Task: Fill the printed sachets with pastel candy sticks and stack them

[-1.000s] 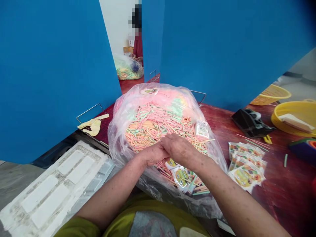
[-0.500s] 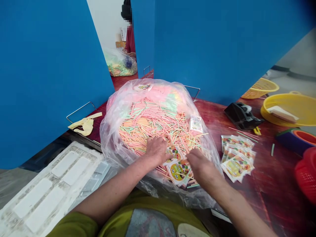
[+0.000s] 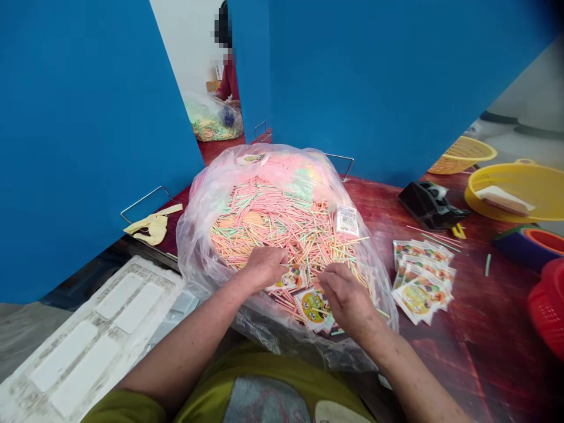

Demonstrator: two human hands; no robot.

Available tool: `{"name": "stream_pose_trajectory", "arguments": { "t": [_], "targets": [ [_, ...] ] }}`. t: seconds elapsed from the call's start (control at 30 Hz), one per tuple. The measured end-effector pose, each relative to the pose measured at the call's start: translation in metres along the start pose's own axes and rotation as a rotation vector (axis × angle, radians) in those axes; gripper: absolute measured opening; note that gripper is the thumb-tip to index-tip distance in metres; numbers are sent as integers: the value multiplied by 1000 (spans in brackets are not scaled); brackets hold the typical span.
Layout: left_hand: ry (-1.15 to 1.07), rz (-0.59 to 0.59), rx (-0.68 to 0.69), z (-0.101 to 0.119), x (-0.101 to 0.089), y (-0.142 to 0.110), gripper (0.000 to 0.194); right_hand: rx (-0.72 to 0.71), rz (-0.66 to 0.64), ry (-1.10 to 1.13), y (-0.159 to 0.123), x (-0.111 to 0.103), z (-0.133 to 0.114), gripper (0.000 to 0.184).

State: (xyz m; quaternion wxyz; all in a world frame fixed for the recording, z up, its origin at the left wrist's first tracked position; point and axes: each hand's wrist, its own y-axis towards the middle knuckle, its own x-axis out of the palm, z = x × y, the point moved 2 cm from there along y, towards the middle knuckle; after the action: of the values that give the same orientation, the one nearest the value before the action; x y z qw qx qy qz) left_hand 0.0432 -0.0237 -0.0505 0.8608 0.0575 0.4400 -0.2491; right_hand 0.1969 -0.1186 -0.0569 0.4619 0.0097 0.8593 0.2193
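Note:
A clear plastic bag (image 3: 189, 247) lies open on the table, heaped with thin pastel pink, green and orange sticks (image 3: 268, 217). My left hand (image 3: 264, 266) rests on the sticks at the near side, fingers curled downward. A little to its right, my right hand (image 3: 346, 295) reaches into the pile, its fingertips among the sticks. Whether either hand grips any sticks is hard to see. Printed sachets (image 3: 314, 308) lie between and just below my hands, and another sachet (image 3: 346, 221) sits on the pile. A stack of similar sachets (image 3: 420, 283) lies on the table to the right.
On the red wooden table (image 3: 480, 329) stand a black tape dispenser (image 3: 429, 205) and a yellow basin (image 3: 515, 194). A red basket (image 3: 549, 308) sits at right. White foam board (image 3: 97, 329) lies at left. Blue partitions (image 3: 88, 117) rise behind; beyond them, a person (image 3: 228, 82) stands by another bag (image 3: 211, 120).
My hands have moved apart since a second ago, when they were pressed together. Both now sit lower in the pile, and the view has shifted slightly left.

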Motion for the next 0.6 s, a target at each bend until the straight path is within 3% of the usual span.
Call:
{"name": "stream_pose_trajectory", "arguments": {
  "t": [0.13,0.3,0.47,0.6],
  "targets": [
    [-12,36,27,5,5,4,27,-6,-194,-43,-6,20,-6,22],
    [-100,27,126,9,13,8,32,7,-50,5,2,15,-5,23],
    [-87,15,100,5,14,3,31,37,-108,14,0,34,-1,21],
    [-70,47,142,1,14,-2,26,34,58,81,3,24,5,20]
  ]
}}
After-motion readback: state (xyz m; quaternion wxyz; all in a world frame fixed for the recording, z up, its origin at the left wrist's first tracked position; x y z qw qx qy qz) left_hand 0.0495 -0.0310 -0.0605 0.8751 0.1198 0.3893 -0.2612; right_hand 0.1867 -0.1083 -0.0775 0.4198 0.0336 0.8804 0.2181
